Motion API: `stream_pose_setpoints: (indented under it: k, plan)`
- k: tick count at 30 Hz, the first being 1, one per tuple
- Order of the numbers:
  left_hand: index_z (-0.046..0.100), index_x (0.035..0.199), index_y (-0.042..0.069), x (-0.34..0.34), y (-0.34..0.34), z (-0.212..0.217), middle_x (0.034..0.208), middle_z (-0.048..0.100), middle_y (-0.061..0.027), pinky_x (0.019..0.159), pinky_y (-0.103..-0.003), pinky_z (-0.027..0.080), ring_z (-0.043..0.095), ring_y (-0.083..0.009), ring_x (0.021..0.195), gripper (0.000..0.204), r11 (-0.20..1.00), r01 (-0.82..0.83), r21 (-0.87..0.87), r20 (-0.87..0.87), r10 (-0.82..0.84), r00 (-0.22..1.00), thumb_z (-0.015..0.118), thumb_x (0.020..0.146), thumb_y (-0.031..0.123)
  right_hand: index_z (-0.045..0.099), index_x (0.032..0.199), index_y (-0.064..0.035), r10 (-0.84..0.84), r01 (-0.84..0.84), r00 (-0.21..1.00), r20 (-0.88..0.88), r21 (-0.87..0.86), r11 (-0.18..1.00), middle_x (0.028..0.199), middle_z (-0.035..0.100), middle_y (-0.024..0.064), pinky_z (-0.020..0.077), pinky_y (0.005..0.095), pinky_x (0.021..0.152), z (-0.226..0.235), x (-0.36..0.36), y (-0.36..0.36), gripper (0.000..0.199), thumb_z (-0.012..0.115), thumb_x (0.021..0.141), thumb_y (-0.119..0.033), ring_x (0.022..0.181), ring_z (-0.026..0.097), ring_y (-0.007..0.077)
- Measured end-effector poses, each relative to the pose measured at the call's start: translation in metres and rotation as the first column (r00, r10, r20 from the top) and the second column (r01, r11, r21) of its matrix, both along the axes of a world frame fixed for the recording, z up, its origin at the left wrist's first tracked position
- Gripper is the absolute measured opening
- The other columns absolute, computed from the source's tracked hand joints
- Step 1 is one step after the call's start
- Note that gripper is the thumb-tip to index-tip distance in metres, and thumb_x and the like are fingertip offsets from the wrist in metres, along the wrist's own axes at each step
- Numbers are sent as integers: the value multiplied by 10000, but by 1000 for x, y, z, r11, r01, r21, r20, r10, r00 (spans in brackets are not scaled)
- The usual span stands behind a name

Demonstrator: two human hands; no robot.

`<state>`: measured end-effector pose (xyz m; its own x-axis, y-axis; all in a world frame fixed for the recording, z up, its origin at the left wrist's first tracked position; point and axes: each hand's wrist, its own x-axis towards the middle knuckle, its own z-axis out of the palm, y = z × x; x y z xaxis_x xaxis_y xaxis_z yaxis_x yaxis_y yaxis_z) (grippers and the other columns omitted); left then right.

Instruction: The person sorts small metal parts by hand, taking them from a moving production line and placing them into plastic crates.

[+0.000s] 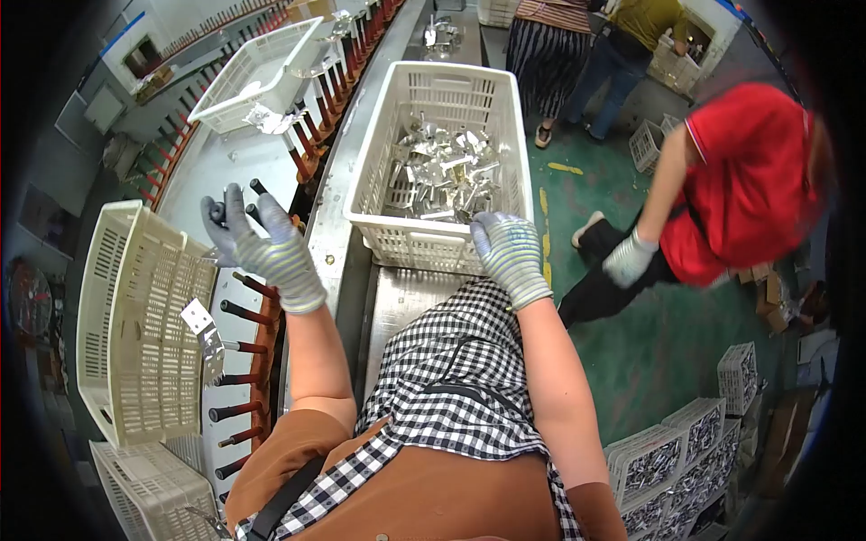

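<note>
My left hand, in a striped grey glove with darkened fingertips, is raised over a row of dark-tipped pegs. Its fingers are apart, and I make out nothing held in them. With its gloved fingers together and bent over the near right rim, my right hand is closed on a white plastic crate. Loose shiny metal pieces lie in a heap inside that crate. One bent metal piece sits on a peg below my left hand.
An upended cream crate stands at left. Another white crate is farther off, beyond a metal piece on a peg. A person in red bends close by at right. Crates full of metal parts are stacked at lower right.
</note>
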<state>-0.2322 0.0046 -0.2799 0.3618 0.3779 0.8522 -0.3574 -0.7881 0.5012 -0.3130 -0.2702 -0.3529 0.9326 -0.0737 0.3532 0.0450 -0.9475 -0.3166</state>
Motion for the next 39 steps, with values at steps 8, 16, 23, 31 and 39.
stream_pose_setpoints:
  k: [8, 16, 23, 31, 39]
  plan:
    - [551, 1185, -22, -35, -53, -24, 1372, 327, -198, 1028, -371, 293, 400, -287, 1185, 410, 837, 536, -114, -31, -542, 840, 594, 784, 53, 643, 893, -78, 20, -21, 995, 102, 2, 1000, 813, 654, 148, 468, 434, 725, -13, 3, -6, 204, 554, 856, -258, 762, 620, 319]
    - [582, 1151, -6, -28, -74, -22, 1349, 376, -160, 1008, -347, 372, 461, -238, 1177, 320, 736, 641, -218, -51, -665, 745, 549, 834, 24, 642, 884, -66, 26, -24, 993, 112, -19, 1000, 816, 656, 148, 476, 426, 720, -6, 0, -1, 207, 550, 858, -249, 756, 622, 317]
    - [612, 1057, -28, -43, -34, -49, 1239, 458, -139, 773, -243, 506, 569, -132, 947, 276, 463, 729, -504, 62, -823, 565, 463, 836, -100, 656, 930, -65, 69, -68, 995, 67, -15, 998, 831, 654, 148, 458, 441, 734, 1, 3, -3, 218, 548, 865, -243, 793, 609, 324]
    - [460, 1188, 15, -165, 74, -48, 1029, 553, -119, 740, -304, 509, 595, -185, 825, 389, 857, 484, -178, -178, -511, 841, 510, 816, -88, 621, 988, -41, 169, -165, 984, 61, -64, 984, 864, 644, 167, 462, 457, 726, 10, -4, -11, 216, 549, 852, -192, 792, 599, 352]
    - [392, 1182, 37, -266, 150, -33, 1058, 569, -123, 938, -357, 466, 580, -199, 979, 278, 807, -372, -460, -21, 408, 913, 376, 910, -18, 581, 1076, -30, 316, -313, 948, 21, -84, 946, 876, 630, 175, 461, 464, 721, 4, -8, -20, 302, 606, 815, -181, 792, 588, 354]
